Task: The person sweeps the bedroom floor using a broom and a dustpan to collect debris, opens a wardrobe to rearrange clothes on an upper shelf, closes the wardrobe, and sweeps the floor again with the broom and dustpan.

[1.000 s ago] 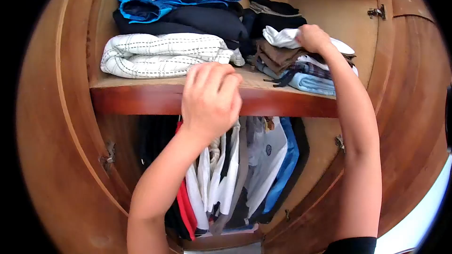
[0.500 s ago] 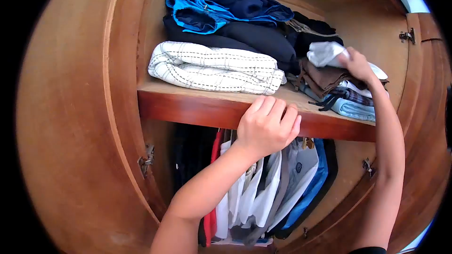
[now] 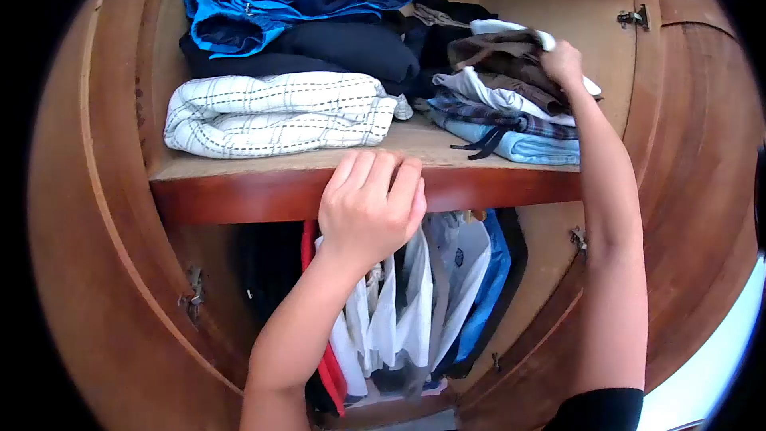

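Observation:
My left hand (image 3: pixel 371 203) is closed over the red-brown front edge of the shelf (image 3: pixel 239 195), its fingers hooked on top. At the right end of that shelf, my right hand (image 3: pixel 563 64) grips a brown folded garment (image 3: pixel 511 52), lifting it off the pile; its fingertips are partly hidden by cloth. A white cloth (image 3: pixel 491 26) shows behind the brown one. Below lie a white garment (image 3: pixel 511 97), a dark plaid garment (image 3: pixel 483 114) and a light blue folded garment (image 3: pixel 538 148) with a black cord hanging toward the shelf edge.
A white checked folded blanket (image 3: pixel 275 116) sits on the shelf's left, before dark folded clothes (image 3: pixel 343 46) and a bright blue-trimmed jacket (image 3: pixel 231 24). Hanging clothes (image 3: pixel 407 311) fill the space beneath. Wooden doors (image 3: pixel 686 191) stand swung out at both sides.
The view has shifted, moving the cupboard left and slightly up in frame. My right hand has gone from the white cloth to raising the brown garment. My left hand keeps its hold on the shelf edge.

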Demonstrator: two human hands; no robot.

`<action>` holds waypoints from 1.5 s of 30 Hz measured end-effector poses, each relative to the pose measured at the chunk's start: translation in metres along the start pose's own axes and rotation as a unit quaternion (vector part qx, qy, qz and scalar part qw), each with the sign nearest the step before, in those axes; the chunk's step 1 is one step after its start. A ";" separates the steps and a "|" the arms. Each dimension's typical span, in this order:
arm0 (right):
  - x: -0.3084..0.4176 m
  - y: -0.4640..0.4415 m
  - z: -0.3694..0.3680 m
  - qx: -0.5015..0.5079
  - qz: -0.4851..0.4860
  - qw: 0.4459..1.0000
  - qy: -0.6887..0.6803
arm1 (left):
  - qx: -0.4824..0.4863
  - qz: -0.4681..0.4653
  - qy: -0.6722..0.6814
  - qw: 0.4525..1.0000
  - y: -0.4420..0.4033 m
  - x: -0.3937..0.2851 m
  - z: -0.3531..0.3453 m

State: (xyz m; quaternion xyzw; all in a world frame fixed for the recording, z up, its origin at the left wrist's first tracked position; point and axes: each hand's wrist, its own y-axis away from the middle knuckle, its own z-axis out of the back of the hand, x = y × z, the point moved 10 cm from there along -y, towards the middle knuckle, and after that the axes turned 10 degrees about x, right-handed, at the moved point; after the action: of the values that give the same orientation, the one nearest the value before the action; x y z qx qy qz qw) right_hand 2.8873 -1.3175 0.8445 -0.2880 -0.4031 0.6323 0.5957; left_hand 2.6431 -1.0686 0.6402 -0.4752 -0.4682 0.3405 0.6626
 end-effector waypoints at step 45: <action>0.076 0.144 -0.001 0.302 0.243 0.899 -0.202 | -0.072 -0.058 -0.068 0.993 0.014 -0.015 -0.004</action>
State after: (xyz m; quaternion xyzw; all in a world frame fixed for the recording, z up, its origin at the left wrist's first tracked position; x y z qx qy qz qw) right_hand 2.8039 -1.2379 0.7304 -0.0494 -0.2218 0.8932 0.3880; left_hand 2.6420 -1.0788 0.6219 -0.4696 -0.5624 0.2986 0.6116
